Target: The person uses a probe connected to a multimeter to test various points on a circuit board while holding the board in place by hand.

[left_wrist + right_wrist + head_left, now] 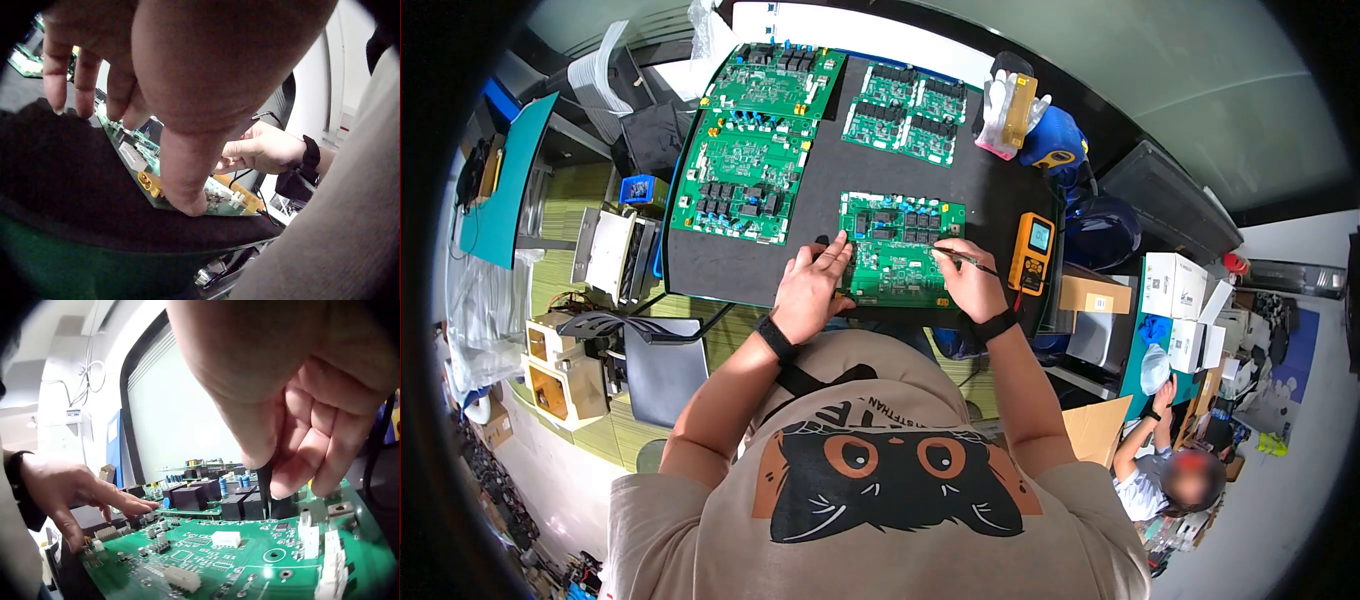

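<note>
A green circuit board [895, 270] with black relays and white connectors lies on the black mat near the person. The left hand [805, 290] rests at the board's left edge, fingers extended; in the left wrist view its thumb touches the board's corner beside a yellow connector [149, 182]. Between thumb and fingers, the right hand [972, 285] pinches a thin dark tool [968, 259]. In the right wrist view the tool [266, 490] points down, its tip at the board surface beside the black relays [234, 506].
Two large green boards [745, 170] lie at the left, several smaller boards [905, 112] at the back. A yellow multimeter [1032, 252] lies at the right, gloves [1003, 112] and a blue device [1055, 138] behind it. Another person [1150, 470] is at the lower right.
</note>
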{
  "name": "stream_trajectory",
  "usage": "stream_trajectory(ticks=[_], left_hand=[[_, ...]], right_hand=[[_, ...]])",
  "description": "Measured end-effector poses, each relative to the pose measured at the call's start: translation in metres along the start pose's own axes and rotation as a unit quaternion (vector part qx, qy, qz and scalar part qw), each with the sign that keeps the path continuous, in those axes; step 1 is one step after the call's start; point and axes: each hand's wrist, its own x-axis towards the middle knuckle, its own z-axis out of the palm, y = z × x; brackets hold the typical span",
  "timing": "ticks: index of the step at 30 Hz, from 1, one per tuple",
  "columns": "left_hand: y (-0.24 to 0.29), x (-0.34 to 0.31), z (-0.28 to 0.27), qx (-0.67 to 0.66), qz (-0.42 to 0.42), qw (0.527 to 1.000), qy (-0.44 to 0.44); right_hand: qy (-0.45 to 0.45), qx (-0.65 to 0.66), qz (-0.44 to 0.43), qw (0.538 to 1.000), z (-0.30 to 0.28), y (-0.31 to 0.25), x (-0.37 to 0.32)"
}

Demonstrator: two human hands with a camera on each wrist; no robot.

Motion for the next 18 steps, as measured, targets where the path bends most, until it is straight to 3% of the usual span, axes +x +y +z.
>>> stream_trajectory(ticks=[10, 18], left_hand=[[0.001, 0.0, -0.002, -0.016, -0.002, 1.0, 0.0], [0.002, 0.0, -0.004, -0.016, -0.001, 1.0, 0.001]], right_hand=[[0.155, 0.072, 0.125, 0.977, 0.038, 0.001, -0.024], [0.201, 0.085, 0.108, 0.97, 0.052, 0.001, -0.03]])
